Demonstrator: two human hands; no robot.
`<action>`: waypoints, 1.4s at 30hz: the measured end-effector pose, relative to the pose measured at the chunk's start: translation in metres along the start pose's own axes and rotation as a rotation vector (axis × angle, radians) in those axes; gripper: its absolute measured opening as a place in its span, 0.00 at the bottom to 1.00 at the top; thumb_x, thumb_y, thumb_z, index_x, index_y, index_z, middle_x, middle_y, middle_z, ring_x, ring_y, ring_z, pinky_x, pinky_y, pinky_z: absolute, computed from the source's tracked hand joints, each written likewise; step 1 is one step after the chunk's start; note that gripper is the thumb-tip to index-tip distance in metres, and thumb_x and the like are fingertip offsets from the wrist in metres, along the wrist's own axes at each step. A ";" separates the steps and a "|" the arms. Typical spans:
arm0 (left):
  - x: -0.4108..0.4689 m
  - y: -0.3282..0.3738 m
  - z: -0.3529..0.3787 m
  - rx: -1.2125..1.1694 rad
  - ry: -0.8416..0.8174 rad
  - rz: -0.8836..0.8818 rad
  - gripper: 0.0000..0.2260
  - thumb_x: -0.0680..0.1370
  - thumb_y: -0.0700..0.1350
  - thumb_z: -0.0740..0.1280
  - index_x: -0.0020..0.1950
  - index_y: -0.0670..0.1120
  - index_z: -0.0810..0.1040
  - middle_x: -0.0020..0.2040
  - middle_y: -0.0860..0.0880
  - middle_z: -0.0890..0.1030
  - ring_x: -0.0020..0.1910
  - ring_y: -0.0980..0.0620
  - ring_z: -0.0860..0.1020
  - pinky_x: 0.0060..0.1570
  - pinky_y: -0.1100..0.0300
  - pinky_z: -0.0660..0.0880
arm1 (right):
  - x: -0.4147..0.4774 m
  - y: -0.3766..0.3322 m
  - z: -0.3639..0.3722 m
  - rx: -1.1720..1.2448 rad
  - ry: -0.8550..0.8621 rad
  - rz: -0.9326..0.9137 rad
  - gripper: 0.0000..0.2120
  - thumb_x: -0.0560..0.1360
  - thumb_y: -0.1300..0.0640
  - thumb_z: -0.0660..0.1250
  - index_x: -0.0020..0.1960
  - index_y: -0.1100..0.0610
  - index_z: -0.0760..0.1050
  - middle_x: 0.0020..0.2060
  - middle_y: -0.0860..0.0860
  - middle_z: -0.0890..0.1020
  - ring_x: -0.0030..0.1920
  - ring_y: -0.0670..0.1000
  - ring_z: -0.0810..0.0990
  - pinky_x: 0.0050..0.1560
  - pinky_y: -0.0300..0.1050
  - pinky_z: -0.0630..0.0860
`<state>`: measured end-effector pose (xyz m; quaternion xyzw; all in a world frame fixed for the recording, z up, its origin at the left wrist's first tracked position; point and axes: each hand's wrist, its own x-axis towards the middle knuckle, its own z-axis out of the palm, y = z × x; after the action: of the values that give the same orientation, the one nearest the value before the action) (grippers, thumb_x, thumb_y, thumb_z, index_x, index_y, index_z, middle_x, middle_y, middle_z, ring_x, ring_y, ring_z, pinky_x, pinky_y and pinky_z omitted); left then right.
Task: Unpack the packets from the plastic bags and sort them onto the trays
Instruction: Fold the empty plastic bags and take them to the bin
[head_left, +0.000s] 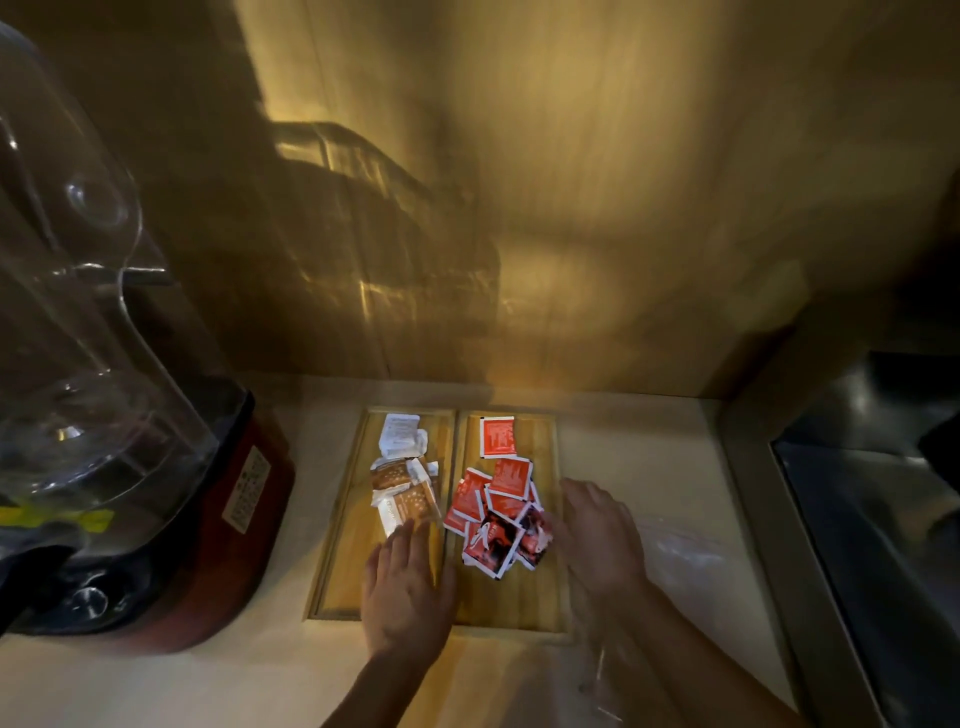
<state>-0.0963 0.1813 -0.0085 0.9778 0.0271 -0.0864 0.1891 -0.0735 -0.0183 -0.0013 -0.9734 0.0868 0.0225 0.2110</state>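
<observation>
Two wooden trays lie side by side on the pale counter. The left tray (343, 561) holds several white and brown packets (402, 478). The right tray (519, 597) holds several red packets (498, 499), some with dark pictures. My left hand (408, 587) rests flat with fingers apart on the near part of the left tray, fingertips just below the brown packets. My right hand (597, 535) hovers at the right tray's right edge, fingers spread beside the red pile. A clear plastic bag (675, 556) lies crumpled on the counter under and right of that hand.
A blender with a clear cover and dark red base (171, 519) stands at the left. A wooden wall (571, 208) closes the back. A steel sink (883, 519) lies to the right, beyond the counter's raised edge.
</observation>
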 end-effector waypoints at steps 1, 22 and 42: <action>0.000 0.009 0.000 -0.016 0.015 0.041 0.24 0.78 0.58 0.54 0.70 0.49 0.66 0.71 0.47 0.70 0.70 0.48 0.67 0.71 0.51 0.61 | -0.004 0.005 -0.004 -0.001 0.006 0.010 0.18 0.76 0.49 0.60 0.63 0.55 0.70 0.60 0.53 0.77 0.62 0.55 0.73 0.61 0.48 0.66; -0.037 0.113 0.085 0.310 -0.188 0.514 0.27 0.55 0.60 0.73 0.49 0.45 0.81 0.47 0.43 0.84 0.48 0.44 0.83 0.53 0.45 0.69 | -0.095 0.096 -0.016 0.306 0.022 0.667 0.20 0.69 0.51 0.66 0.58 0.57 0.70 0.57 0.56 0.75 0.57 0.58 0.75 0.58 0.50 0.72; -0.025 0.126 0.043 -1.161 -0.716 -0.194 0.03 0.69 0.32 0.70 0.39 0.31 0.79 0.33 0.39 0.82 0.30 0.47 0.80 0.29 0.62 0.77 | -0.095 0.103 -0.058 1.333 0.041 0.622 0.02 0.71 0.68 0.67 0.42 0.66 0.78 0.31 0.59 0.82 0.27 0.55 0.80 0.26 0.44 0.79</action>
<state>-0.1166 0.0478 0.0028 0.6224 0.0920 -0.3923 0.6710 -0.1853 -0.1192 0.0173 -0.5692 0.3582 0.0057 0.7400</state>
